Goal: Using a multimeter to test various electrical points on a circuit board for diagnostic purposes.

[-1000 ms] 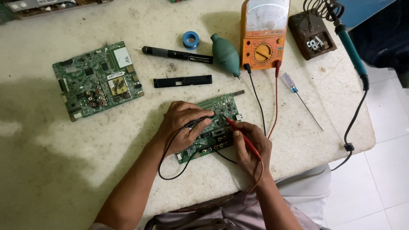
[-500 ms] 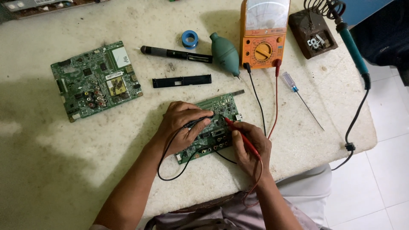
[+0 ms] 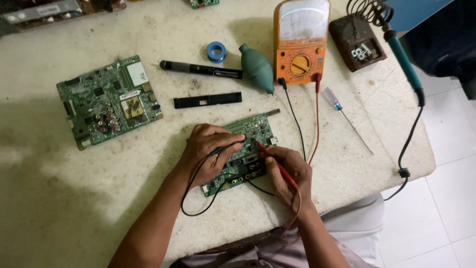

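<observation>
A green circuit board (image 3: 250, 130) lies on the pale worktop (image 3: 148, 208) in front of me. My left hand (image 3: 207, 149) rests on the board's left half and pinches a black test probe whose black lead (image 3: 193, 198) loops toward me. My right hand (image 3: 290, 173) grips a red test probe (image 3: 270, 158) with its tip touching the board near the middle. Both leads run up to an orange analogue multimeter (image 3: 300, 42) at the far side.
A second green circuit board (image 3: 106, 101) lies at the left. A black pen-like tool (image 3: 198, 68), blue tape roll (image 3: 216, 51), green blower bulb (image 3: 257, 68), black strip (image 3: 207, 100), screwdriver (image 3: 344, 118) and soldering iron (image 3: 402, 62) with stand (image 3: 357, 42) lie beyond. The table edge (image 3: 421, 168) drops at right.
Nothing has visibly moved; both hands keep their probes on the board in the same spots.
</observation>
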